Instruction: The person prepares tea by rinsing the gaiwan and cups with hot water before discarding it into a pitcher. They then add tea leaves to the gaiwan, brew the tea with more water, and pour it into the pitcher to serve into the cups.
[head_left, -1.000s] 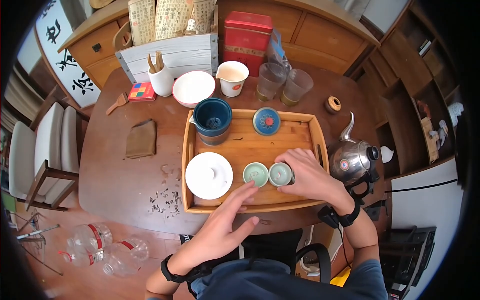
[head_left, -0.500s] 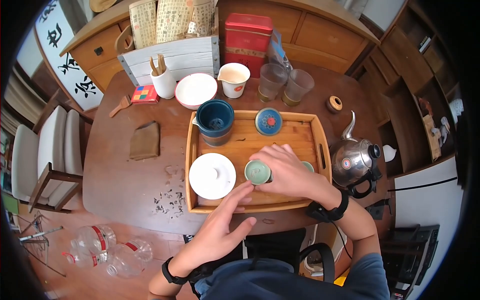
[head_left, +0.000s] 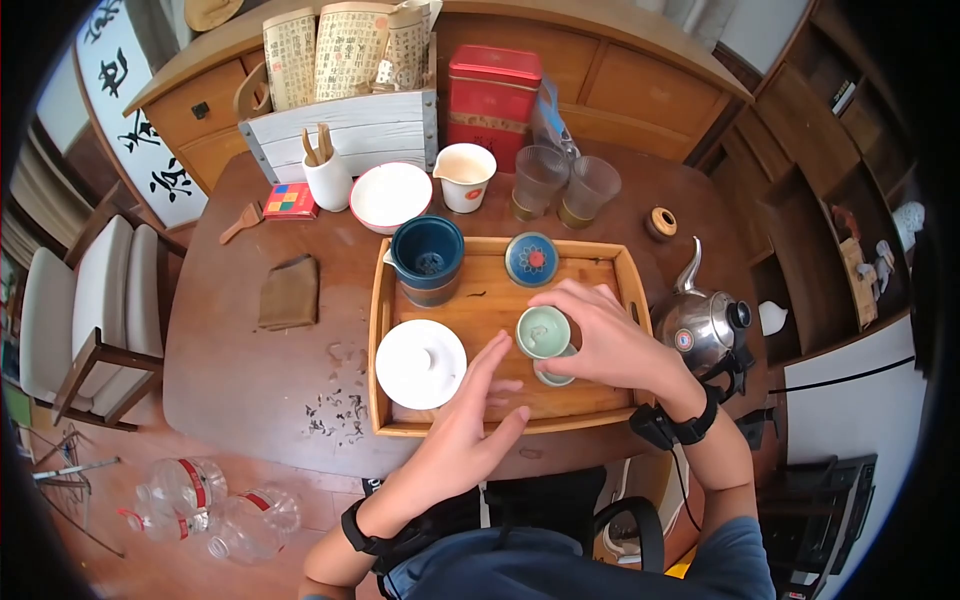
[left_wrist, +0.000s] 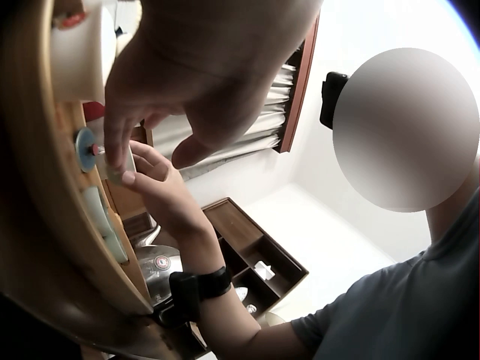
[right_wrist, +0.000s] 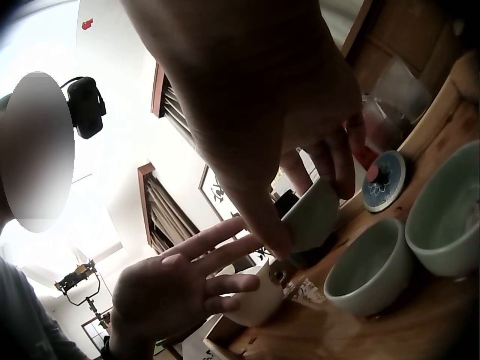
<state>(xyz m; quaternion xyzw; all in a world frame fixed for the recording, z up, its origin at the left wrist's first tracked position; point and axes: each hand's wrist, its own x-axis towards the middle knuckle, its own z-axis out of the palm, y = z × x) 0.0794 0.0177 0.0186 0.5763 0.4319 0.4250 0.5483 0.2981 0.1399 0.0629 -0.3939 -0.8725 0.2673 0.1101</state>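
Note:
My right hand point(head_left: 612, 338) pinches a small pale green teacup point(head_left: 543, 332) between thumb and fingers, held tilted above the wooden tray point(head_left: 500, 412). Under it, another green teacup point(head_left: 556, 368) is partly covered in the head view. In the right wrist view two green teacups, one nearer point(right_wrist: 446, 214) and one farther point(right_wrist: 366, 270), sit on the tray beside the held one point(right_wrist: 313, 216). My left hand point(head_left: 468, 430) hovers over the tray's front edge, empty, fingers extended toward the held cup. Left of it stands a white gaiwan point(head_left: 421, 364) with a knobbed lid.
A dark blue pitcher point(head_left: 427, 255) and a blue lid point(head_left: 531, 259) occupy the tray's back. Right of the tray stands a steel kettle point(head_left: 700, 325). Behind are a white bowl point(head_left: 391, 195), white pitcher point(head_left: 465, 180) and two glasses point(head_left: 590, 190). A brown cloth point(head_left: 289, 292) lies left.
My right hand moved from the right-hand cup to the left-hand one, took hold of it and raised it, shifting it right over the other cup. The left hand stayed close by.

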